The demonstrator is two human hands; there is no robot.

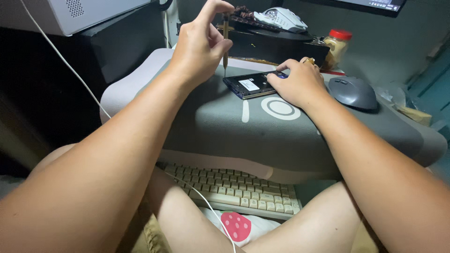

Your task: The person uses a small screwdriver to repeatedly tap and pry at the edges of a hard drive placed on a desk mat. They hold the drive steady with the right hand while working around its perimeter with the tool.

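A grey cushion [262, 126] with a white ring mark filled the middle of the view, lying across the person's lap and over the far edge of a beige keyboard [234, 187]. A white cable [70, 70] ran down from the upper left, past the cushion and over the keyboard. Behind the cushion stood a black box [276, 44] carrying a white gaming mouse [280, 18], with a red-lidded jar [337, 44] just beside it. A grey mouse [352, 92] rested on the cushion's right part.

Near the cushion's far edge lay an opened phone [251, 85], back cover off, its dark inside and a white label showing. The right hand [300, 84] pressed down on the phone's right end, fingers curled over its edge (a ring showed on one of them). The left hand [201, 42] was raised above the phone's left end, its fingers pinched around a thin screwdriver [225, 42] held upright, the tip touching the phone's upper left corner.
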